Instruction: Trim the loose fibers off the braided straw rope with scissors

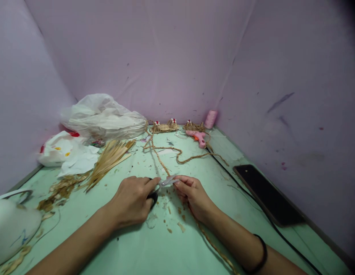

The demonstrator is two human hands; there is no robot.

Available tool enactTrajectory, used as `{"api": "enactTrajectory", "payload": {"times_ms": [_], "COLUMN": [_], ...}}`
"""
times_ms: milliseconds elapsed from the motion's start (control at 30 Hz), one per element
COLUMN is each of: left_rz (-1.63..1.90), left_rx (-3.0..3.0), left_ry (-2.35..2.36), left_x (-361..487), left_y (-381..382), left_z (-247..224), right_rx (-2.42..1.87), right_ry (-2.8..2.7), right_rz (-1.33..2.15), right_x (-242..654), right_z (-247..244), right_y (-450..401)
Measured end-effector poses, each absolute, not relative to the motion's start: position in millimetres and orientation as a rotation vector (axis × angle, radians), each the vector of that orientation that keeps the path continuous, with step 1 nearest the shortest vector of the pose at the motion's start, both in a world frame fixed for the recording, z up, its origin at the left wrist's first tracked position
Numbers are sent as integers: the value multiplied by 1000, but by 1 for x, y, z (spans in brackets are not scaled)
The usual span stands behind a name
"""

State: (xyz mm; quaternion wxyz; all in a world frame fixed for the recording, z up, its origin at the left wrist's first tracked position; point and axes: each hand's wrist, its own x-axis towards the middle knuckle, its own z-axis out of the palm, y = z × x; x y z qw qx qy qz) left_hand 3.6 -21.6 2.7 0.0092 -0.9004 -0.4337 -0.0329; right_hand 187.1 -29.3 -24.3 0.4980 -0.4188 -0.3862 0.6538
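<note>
My left hand point(133, 200) is closed around the black handles of a pair of scissors point(167, 183). Their metal blades point right and are parted, close to the fingertips of my right hand point(196, 196). That hand pinches a brown twisted cord point(163, 166), which runs from the back of the table to the blades. Past my right palm the cord continues down along the forearm to the bottom edge. Exactly where the cord lies between the blades is too small to tell. Small brown scraps point(181, 226) lie beneath both hands.
Dry straw strips point(110, 160) and white plastic bags point(103, 118) lie at left. Woven pieces with red and white beads point(165, 127), a pink thread spool point(211, 119) and a pink glue gun point(198, 138) are at the back. A phone point(269, 194) and black cable point(243, 194) lie right.
</note>
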Motion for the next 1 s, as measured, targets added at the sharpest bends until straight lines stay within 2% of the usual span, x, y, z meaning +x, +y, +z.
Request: {"api": "enactTrajectory", "payload": {"times_ms": [833, 1000], "left_rz": [50, -127], "left_rx": [-2788, -2876], "left_ry": [-1407, -1440], "left_x": [8, 4], "left_y": [-22, -20], "left_z": [3, 4], "right_rx": [-997, -1004], "right_ry": [-995, -956], "right_rz": [1539, 1539], "right_x": [186, 186], "right_z": [-27, -25], "right_y": [-34, -33]}}
